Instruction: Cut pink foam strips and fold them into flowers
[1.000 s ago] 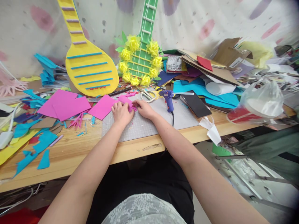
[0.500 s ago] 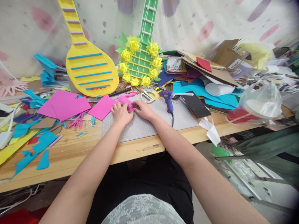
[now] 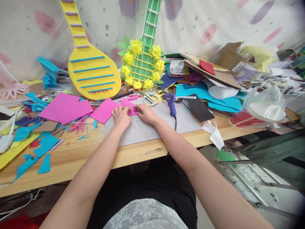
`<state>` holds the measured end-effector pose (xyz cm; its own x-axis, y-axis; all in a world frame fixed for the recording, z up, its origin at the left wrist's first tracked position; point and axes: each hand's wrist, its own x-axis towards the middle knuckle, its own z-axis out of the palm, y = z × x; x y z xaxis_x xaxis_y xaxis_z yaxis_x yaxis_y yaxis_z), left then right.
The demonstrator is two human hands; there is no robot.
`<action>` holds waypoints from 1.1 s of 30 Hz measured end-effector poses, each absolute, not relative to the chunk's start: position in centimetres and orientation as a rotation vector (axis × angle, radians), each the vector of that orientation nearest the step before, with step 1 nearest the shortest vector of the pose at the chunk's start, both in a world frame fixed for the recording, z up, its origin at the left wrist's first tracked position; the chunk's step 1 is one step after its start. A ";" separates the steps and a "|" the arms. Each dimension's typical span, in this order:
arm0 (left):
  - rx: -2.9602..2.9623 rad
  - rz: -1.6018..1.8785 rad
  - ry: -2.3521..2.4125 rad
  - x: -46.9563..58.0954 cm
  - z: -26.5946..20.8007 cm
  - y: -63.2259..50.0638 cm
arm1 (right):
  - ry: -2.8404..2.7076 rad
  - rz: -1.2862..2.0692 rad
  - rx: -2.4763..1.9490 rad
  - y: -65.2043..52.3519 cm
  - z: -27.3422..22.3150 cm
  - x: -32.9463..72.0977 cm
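Observation:
A small piece of bright pink paper (image 3: 127, 103) lies on the grey gridded cutting mat (image 3: 140, 130), partly hidden by my hands. My left hand (image 3: 122, 118) presses on its near left part with curved fingers, the thumb and index finger closed at the paper. From the other side my right hand (image 3: 145, 113) grips the right edge, fingertips together. A gap separates the two hands. Just left of them is a pink square (image 3: 105, 110), its right corner under my left fingers. More pink sheets (image 3: 65, 109) overlap farther left.
A purple glue gun (image 3: 171, 105) stands right of my hands, its cord running to the table edge. Behind are white-handled scissors (image 3: 150, 100), a yellow paper instrument (image 3: 95, 74) and a green one with flowers (image 3: 143, 65). A phone (image 3: 199, 108) lies right; blue scraps (image 3: 45, 146) lie left.
My left hand has slid slightly left and away from my right hand, widening the gap between them. My right hand stays nearly in place at the paper's edge.

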<state>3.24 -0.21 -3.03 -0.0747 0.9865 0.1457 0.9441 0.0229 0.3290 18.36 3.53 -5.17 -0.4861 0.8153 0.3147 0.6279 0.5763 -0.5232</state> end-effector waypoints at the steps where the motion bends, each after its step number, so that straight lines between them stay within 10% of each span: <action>1: 2.059 0.542 2.154 3.1 -3.0 -0.2 | -2.261 0.461 -1.140 3.5 -5.2 18.3; 33: 2.262 0.761 1.681 1.4 -3.7 -0.3 | -2.189 0.579 -1.091 2.6 -4.6 17.9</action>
<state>1.45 -0.28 -3.69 0.2108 0.9389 0.2720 0.8237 -0.3204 0.4679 17.94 2.55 -4.59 -0.4685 0.8192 0.3307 0.5487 0.5632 -0.6178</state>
